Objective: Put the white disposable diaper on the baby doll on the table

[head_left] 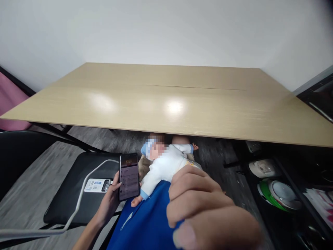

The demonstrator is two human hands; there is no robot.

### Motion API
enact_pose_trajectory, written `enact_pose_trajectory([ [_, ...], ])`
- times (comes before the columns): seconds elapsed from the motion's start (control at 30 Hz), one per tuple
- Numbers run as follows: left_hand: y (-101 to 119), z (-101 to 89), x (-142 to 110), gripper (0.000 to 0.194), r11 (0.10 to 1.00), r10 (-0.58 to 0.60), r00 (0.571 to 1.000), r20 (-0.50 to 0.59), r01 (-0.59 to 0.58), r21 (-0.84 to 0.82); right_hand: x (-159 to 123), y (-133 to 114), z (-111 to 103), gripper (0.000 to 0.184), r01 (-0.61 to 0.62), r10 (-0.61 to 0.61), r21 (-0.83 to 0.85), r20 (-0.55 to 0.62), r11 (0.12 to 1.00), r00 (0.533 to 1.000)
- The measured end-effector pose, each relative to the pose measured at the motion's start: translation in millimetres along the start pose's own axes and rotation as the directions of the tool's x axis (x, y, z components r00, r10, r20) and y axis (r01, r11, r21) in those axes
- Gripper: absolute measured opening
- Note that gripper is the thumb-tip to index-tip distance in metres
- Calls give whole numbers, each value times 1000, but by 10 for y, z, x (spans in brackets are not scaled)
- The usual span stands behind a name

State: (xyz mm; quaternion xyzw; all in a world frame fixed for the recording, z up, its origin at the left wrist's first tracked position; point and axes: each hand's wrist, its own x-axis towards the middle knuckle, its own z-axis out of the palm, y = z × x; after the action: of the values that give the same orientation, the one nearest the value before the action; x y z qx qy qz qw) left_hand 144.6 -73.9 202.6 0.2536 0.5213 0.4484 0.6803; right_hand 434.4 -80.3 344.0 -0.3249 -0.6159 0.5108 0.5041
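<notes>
My left hand (113, 190) is wrapped round a smartphone (129, 177), whose lit screen faces me. A white cable (80, 194) runs from the lower left up to the phone's edge. Close to the camera, my right hand (201, 205) has its fingers curled in; its palm is hidden, so I cannot tell what it holds, if anything. Behind that hand, a doll-like small figure (166, 165) in a white top with blue cuffs lies across my lap, over blue cloth (149, 217). Its head is blurred, with a light blue covering.
A wooden table (145, 111) spans the view ahead, its front edge above my lap. At left stands a black stool (70, 187) with a white and blue card-like item (96, 185) on it. A dark shelf at right holds a green-rimmed round container (282, 194) and a white one (262, 168).
</notes>
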Motion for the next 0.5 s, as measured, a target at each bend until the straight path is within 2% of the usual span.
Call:
enact_pose_trajectory([
  [0.03, -48, -72, 21, 69, 999, -35, 999, -27, 35, -15, 45, 83, 40, 36, 186, -186, -21, -29, 982, 982],
  [0.07, -92, -139, 42, 75, 998, -61, 997, -48, 60, -29, 70, 172, 80, 36, 358, -360, -53, -42, 932, 932],
  [0.1, -129, -198, 62, 80, 997, -74, 996, -57, 72, -37, 72, 262, 115, 33, 481, -485, -85, -30, 872, 874],
  [0.13, -158, -247, 80, 85, 997, -75, 995, -59, 73, -37, 50, 351, 139, 29, 539, -542, -105, 7, 836, 841],
  [0.17, -181, -287, 97, 87, 997, -73, 996, -59, 71, -37, 9, 436, 149, 25, 529, -525, -108, 61, 842, 849],
  [0.2, -198, -318, 110, 87, 997, -71, 995, -65, 68, -36, -47, 515, 146, 22, 471, -459, -113, 120, 875, 881],
  [0.27, -221, -361, 133, 87, 997, -74, 994, -81, 71, -36, -182, 657, 107, 20, 331, -296, -119, 238, 936, 925],
  [0.33, -232, -386, 155, 86, 997, -77, 993, -94, 73, -39, -306, 780, 51, 19, 160, -110, -142, 308, 977, 945],
  [0.4, -233, -395, 180, 86, 997, -74, 993, -88, 71, -43, -387, 886, 3, 19, 13, 43, -169, 329, 986, 943],
  [0.5, -203, -380, 217, 88, 997, -69, 995, -77, 66, -43, -424, 1020, -29, 20, -111, 156, -164, 296, 980, 942],
])
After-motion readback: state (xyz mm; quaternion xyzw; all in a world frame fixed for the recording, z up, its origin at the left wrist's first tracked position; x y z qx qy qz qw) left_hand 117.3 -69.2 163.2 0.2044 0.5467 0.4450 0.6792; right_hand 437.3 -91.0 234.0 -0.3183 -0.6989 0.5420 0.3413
